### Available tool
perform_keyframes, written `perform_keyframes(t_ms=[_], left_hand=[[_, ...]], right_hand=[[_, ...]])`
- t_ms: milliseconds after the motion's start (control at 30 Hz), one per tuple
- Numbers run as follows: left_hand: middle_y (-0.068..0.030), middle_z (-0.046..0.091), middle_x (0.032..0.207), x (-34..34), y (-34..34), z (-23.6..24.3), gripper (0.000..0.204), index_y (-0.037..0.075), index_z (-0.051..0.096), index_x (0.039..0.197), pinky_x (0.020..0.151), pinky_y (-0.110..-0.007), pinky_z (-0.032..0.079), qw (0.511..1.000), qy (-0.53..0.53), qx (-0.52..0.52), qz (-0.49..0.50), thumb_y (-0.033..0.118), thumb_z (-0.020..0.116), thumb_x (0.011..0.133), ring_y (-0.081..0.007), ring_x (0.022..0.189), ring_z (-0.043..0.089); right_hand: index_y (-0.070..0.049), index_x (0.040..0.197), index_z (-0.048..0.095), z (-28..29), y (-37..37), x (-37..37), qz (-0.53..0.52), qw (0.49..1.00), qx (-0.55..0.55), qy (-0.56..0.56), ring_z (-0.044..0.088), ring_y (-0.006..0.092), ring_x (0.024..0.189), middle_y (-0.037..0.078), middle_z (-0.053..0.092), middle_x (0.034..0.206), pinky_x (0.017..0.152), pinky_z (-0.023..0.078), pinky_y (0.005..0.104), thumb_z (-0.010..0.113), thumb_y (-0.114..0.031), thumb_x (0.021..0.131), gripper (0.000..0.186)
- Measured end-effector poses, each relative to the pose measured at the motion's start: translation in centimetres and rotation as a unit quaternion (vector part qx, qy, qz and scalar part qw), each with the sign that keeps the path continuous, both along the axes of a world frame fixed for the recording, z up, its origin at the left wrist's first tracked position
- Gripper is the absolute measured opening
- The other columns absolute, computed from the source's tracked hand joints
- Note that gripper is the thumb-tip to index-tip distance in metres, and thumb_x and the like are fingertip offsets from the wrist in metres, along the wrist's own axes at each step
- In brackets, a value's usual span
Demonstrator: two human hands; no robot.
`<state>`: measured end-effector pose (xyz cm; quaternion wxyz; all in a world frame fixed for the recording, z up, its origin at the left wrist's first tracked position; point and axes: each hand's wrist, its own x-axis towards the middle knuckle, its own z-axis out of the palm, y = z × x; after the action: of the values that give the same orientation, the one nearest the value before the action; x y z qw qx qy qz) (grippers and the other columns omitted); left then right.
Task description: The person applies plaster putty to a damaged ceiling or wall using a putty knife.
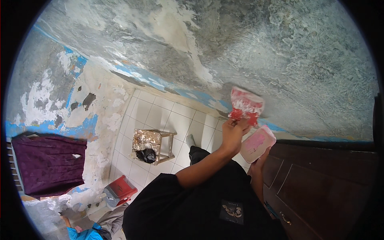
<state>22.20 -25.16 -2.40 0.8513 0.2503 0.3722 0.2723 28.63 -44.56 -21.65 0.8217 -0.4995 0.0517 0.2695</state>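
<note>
My left hand (233, 137) is closed around the narrow end of a broad red putty scraper (247, 105). White paste smears the scraper's face, and its wide edge is at the grey, patchy wall (256, 48). Beside and just below it, my right hand (260, 162) grips a shallow, pale rectangular tub (257, 145) by its side. Pink smears mark the tub's surface, and part of that hand is hidden behind it. My left forearm reaches across in front of my black shirt.
A paint-spattered wooden stool (148, 140) stands on white floor tiles, a black plastic bag (146, 155) on it. Left are a red-and-grey container (120, 191) and a purple cloth (52, 164) over a window. Another person in blue (86, 233) is lower left. A dark wooden door (320, 180) stands right.
</note>
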Motion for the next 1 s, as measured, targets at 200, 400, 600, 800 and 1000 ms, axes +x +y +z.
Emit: perform_keyframes(t_ms=[200,400,600,800,1000], left_hand=[[-0.0174,0.061,0.115,2.5,0.5,-16.1,0.026,-0.005,0.052,0.118,0.086,-0.035,0.059,0.991,0.073,-0.111,-0.015,-0.002,0.055,0.092,-0.0282,0.1,0.067],[-0.0133,0.066,0.089,9.3,3.1,-18.4,0.013,-0.003,0.058,0.1,0.063,-0.032,0.058,0.991,0.076,-0.101,0.039,0.0,0.06,0.087,-0.0238,0.078,0.068],[-0.0124,0.065,0.088,12.1,-0.2,-8.6,0.01,-0.003,0.059,0.096,0.068,-0.034,0.058,0.997,0.037,-0.071,-0.009,0.003,0.061,0.088,-0.0209,0.075,0.065],[-0.0133,0.066,0.106,4.9,-4.6,-0.5,0.019,-0.004,0.058,0.107,0.086,-0.035,0.057,0.998,-0.031,-0.033,-0.05,0.005,0.063,0.091,-0.0219,0.092,0.069],[-0.0193,0.064,0.114,2.9,-2.2,-15.3,0.019,-0.006,0.057,0.11,0.082,-0.035,0.058,0.992,0.091,-0.082,-0.038,-0.001,0.054,0.091,-0.0283,0.101,0.067]], right_hand=[[-0.012,0.151,0.032,0.1,-3.1,0.7,-0.027,0.999,0.028,0.026,0.044,0.0288,0.136,0.01,0.044,0.148,0.114,0.037,0.0451,0.039,-0.057,0.103,0.067],[-0.013,0.151,0.032,0.8,-5.7,1.6,-0.039,0.997,0.055,0.043,0.045,0.03,0.136,0.01,0.044,0.148,0.112,0.04,0.0481,0.04,-0.06,0.102,0.069],[-0.011,0.152,0.029,-1.0,-7.5,2.6,-0.046,0.997,0.033,0.043,0.044,0.0312,0.136,0.011,0.041,0.149,0.112,0.039,0.0481,0.036,-0.059,0.103,0.069],[-0.011,0.152,0.029,0.1,-6.0,2.2,-0.033,0.998,0.021,0.048,0.044,0.0314,0.136,0.012,0.042,0.148,0.112,0.04,0.0489,0.035,-0.058,0.104,0.067],[-0.013,0.152,0.031,-0.7,-6.1,3.0,-0.038,0.998,0.028,0.043,0.043,0.0309,0.137,0.011,0.042,0.15,0.112,0.039,0.0483,0.039,-0.058,0.103,0.068]])
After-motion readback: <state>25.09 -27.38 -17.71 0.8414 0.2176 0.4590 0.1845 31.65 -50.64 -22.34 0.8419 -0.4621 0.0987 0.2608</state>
